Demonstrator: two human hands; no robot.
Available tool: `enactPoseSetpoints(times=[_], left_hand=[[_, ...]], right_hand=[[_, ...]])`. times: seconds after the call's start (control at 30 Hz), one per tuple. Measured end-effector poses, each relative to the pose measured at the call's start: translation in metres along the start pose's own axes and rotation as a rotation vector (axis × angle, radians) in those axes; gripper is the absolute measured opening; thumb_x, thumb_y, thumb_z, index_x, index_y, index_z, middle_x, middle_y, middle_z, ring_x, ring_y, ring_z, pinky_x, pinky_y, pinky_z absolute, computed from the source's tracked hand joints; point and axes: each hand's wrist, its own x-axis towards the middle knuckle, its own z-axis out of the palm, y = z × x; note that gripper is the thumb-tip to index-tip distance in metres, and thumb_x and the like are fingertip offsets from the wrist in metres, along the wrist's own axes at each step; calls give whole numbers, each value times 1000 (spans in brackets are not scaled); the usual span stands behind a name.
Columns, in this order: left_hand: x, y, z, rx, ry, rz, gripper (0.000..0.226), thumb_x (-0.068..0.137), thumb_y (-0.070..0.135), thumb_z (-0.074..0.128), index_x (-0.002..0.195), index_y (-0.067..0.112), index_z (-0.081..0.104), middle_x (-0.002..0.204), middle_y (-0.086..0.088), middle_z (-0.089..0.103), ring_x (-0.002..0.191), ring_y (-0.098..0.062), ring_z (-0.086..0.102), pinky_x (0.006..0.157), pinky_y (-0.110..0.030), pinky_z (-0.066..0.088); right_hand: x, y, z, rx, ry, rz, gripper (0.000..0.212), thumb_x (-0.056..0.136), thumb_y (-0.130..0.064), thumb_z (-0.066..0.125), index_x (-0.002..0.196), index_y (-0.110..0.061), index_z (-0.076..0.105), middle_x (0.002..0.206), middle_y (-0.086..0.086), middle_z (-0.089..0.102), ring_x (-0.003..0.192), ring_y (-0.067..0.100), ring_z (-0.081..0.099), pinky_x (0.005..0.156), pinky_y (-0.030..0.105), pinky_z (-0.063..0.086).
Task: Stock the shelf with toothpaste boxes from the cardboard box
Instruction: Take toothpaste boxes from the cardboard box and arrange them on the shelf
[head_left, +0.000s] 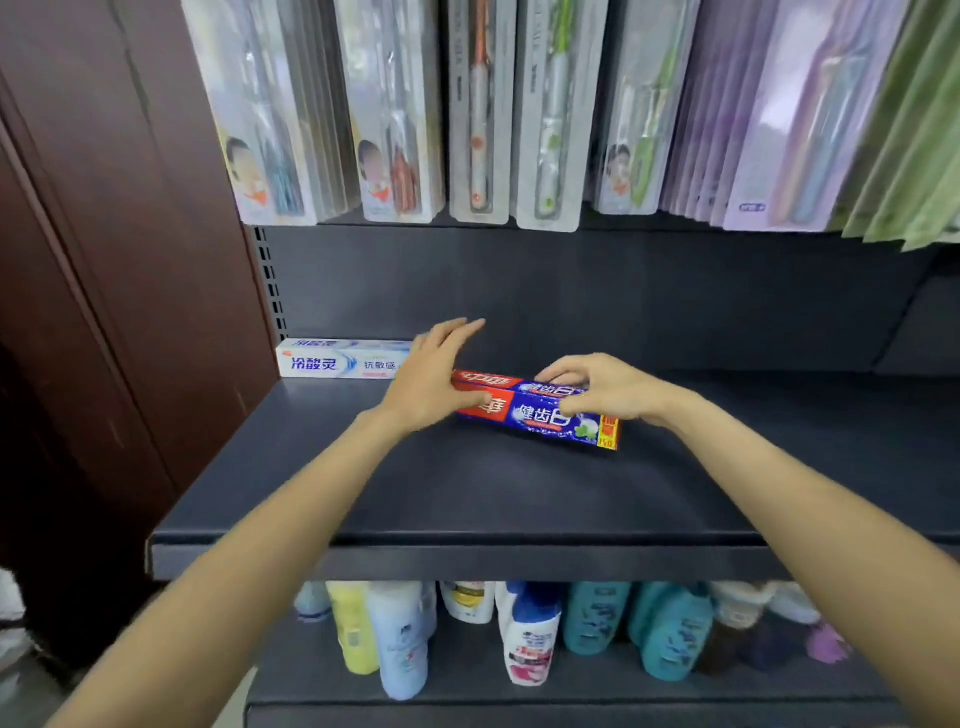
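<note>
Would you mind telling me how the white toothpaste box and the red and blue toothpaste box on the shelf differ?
The white toothpaste box lies at the shelf's back left corner against the back panel; the red and blue toothpaste box sits further forward, skewed. The left hand and right hand are on the red and blue box; whether the left hand touches the white one cannot be told. Both are long cartons lying flat.
</note>
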Motion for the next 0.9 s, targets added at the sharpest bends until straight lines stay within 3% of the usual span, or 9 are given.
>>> enactPoseSetpoints(times=[0.1,0.17,0.23,0.33,0.43,0.57,0.7,0.8,0.9], left_hand=[[32,-13,-14,169,-293,115,64,78,36,74,135,23,47,134,1,54,122,-19,49,94,-26,36],[49,-18,-21,261,-348,86,50,81,39,69,127,27,53,124,6,61,112,-17,56,83,-27,39],[63,-24,-21,314,-274,70,50,83,44,66,128,30,51,124,5,60,112,-19,56,84,-30,40],[74,-28,-8,363,-143,51,57,84,46,64,133,25,42,121,-8,57,112,-26,53,88,-34,41],[77,-36,11,436,-44,77,47,85,41,64,123,17,49,114,-8,59,112,-26,50,88,-34,39],[77,-51,19,642,108,201,36,65,25,81,96,11,67,95,-11,65,93,-34,57,75,-37,45],[66,-35,13,629,105,170,35,77,28,70,108,13,64,103,-10,65,102,-33,54,82,-38,41],[36,-3,6,463,96,157,33,87,36,58,114,18,60,109,-4,67,102,-28,56,80,-35,41],[-5,41,0,283,77,172,24,89,40,55,107,25,62,94,11,70,91,-17,63,67,-28,40]], right_hand=[[23,-1,-10,-7,-21,-57,41,82,-4,65,118,-21,54,115,-3,65,100,12,64,78,24,54],[40,2,-16,-125,45,-102,41,79,-6,68,115,-23,57,115,-4,66,104,11,63,85,27,52],[58,8,-23,-339,175,-142,37,77,-11,72,111,-23,61,114,-5,67,105,10,62,90,30,49],[80,18,-25,-615,353,-149,32,82,-17,69,112,-26,61,115,-2,66,104,19,61,81,33,48],[95,23,-18,-747,423,-156,33,88,-14,61,119,-23,56,125,-2,60,109,24,57,78,32,43],[106,33,-1,-940,364,-146,40,93,-17,50,132,-24,50,138,-2,52,127,21,46,98,33,35],[81,32,7,-933,356,-166,46,95,-22,45,141,-22,42,151,-4,34,142,18,24,114,38,15],[30,28,14,-822,457,-278,37,93,-23,50,130,-19,55,140,-2,50,131,21,41,109,37,25],[-32,30,30,-725,577,-361,28,90,-24,53,114,-19,66,115,-2,67,104,21,61,90,34,43]])
